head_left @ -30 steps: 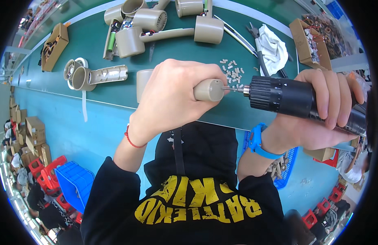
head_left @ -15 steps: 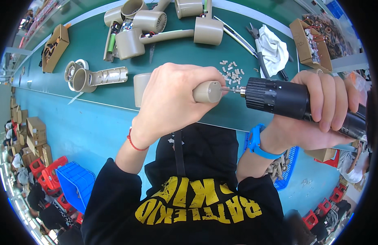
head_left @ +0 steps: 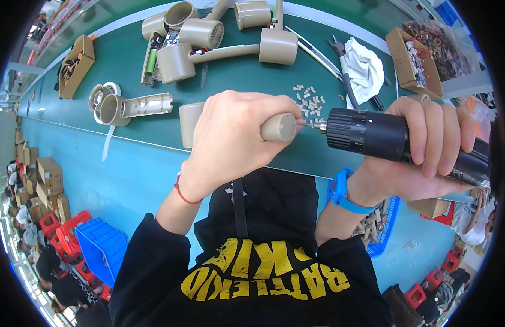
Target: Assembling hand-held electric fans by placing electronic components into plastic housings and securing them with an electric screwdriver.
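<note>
My left hand (head_left: pixel 228 128) is wrapped around the handle of a beige plastic appliance housing (head_left: pixel 278 128). The housing's cup-shaped head shows left of my knuckles, and the handle's round end faces right. In my right hand (head_left: pixel 430 144) is a black electric screwdriver (head_left: pixel 367 132), held level. Its thin bit points left and reaches the handle end; whether a screw sits there is too small to tell. Just beyond the bit lie several small pale plastic pieces (head_left: pixel 310 102). An opened beige housing (head_left: pixel 115 109) rests on the bench to the left.
Several beige housings (head_left: pixel 278 46) stand at the back of the green bench (head_left: pixel 236 76), some with wires and green batteries. Pliers (head_left: pixel 346 73) and a white cloth (head_left: pixel 364 71) lie back right. Cardboard boxes of parts flank them, left (head_left: pixel 77 68) and right (head_left: pixel 413 65).
Both hands keep their grip, the bit still at the handle end. The handle end has turned slightly, and the view has shifted a little.
</note>
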A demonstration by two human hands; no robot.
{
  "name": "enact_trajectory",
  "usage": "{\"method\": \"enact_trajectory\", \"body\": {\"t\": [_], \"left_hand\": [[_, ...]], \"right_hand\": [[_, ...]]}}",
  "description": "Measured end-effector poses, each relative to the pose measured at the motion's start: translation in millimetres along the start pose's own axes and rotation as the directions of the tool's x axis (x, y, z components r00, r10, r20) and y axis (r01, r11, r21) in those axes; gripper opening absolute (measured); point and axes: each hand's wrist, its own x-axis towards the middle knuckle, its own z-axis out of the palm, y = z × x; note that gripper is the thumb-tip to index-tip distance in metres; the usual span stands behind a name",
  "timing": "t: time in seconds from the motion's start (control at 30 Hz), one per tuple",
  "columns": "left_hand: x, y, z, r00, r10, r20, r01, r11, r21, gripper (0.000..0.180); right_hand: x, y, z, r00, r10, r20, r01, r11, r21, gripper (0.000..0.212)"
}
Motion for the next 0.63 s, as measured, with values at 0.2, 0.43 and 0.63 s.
{"method": "enact_trajectory", "body": {"t": [0.2,0.43,0.63], "left_hand": [[3.3,-2.2,-2.6,1.000,-0.007,0.028,0.004,0.994,0.109,0.017],[2.8,-5.5,-11.5,0.999,-0.041,0.025,0.038,0.992,0.118,0.016],[11.4,-1.0,-12.4,0.998,-0.039,0.059,0.041,0.999,-0.030,0.018]], "right_hand": [[-1.5,4.1,2.2,0.998,-0.048,-0.041,0.047,0.999,-0.021,0.061],[-6.2,4.5,-12.8,0.983,-0.093,-0.156,0.090,0.996,-0.027,0.054],[-11.8,16.8,-18.6,0.981,-0.104,-0.165,0.095,0.994,-0.062,0.061]]}}
